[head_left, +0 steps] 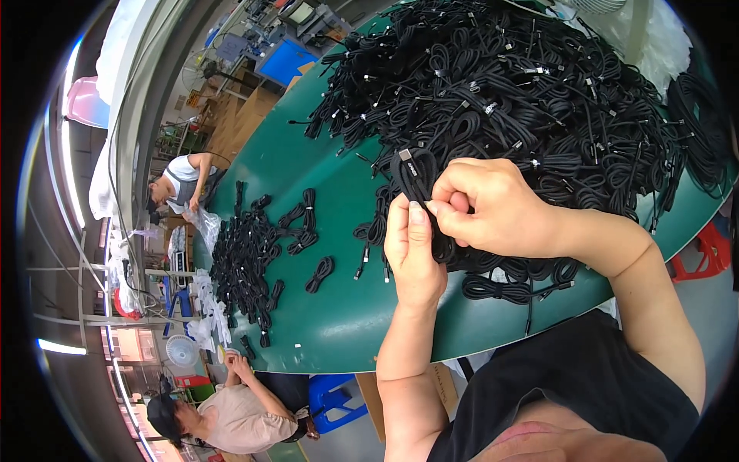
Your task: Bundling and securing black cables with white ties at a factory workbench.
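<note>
Between my two hands is a coiled black USB cable (416,175), its metal-tipped plug pointing up and away from me. My left hand (416,245) is closed round the lower part of the coil, thumb on top. Close against it, my right hand (493,206) has thumb and forefinger pinched together at the coil's right side. Whatever thin piece that pinch holds is too small to make out. Behind and to the right of both hands rises a big heap of black cables (523,92). One bundled cable (500,289) lies just below my right wrist.
A green table (346,308) carries the heap and, to the left, a smaller pile of bundled cables (250,262). A single bundle (319,275) lies between. Two other people work at the table's left side. A red stool (704,254) and a blue stool (335,404) stand beside it.
</note>
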{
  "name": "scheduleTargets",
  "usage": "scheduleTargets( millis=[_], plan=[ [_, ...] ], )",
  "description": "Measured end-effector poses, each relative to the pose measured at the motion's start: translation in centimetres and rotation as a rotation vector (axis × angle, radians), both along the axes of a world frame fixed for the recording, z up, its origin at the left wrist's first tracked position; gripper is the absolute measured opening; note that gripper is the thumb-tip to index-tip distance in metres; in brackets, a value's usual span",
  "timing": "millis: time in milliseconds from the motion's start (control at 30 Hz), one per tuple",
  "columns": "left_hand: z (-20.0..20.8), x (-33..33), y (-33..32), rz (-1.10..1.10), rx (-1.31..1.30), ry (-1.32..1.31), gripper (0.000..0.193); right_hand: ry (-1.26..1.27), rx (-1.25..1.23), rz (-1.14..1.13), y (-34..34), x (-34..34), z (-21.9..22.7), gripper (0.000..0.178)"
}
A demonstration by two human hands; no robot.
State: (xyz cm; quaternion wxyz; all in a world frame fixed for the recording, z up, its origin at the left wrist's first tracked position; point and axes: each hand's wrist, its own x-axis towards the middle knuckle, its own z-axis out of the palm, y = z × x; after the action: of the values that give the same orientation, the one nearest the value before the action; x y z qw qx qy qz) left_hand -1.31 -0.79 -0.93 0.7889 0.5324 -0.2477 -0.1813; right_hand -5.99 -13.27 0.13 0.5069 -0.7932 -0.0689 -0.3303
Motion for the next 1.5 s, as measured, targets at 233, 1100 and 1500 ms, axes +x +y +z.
scheduleTargets(
  millis=[233,1100,1500],
  plan=[
    [-0.6,0.6,0.4,-0.089,-0.043,0.026,0.022,0.092,0.219,0.066,0.2,-0.1,0.1,0.002],
    [0.4,-0.4,0.0,-0.358,0.012,0.433,0.073,0.041,0.729,0.292,-1.1,0.9,0.8,0.029],
    [-2.8,-2.6,-0.1,-0.196,0.1,-0.033,0.047,0.081,1.113,0.426,-0.1,-0.5,1.6,0.042]
  ],
)
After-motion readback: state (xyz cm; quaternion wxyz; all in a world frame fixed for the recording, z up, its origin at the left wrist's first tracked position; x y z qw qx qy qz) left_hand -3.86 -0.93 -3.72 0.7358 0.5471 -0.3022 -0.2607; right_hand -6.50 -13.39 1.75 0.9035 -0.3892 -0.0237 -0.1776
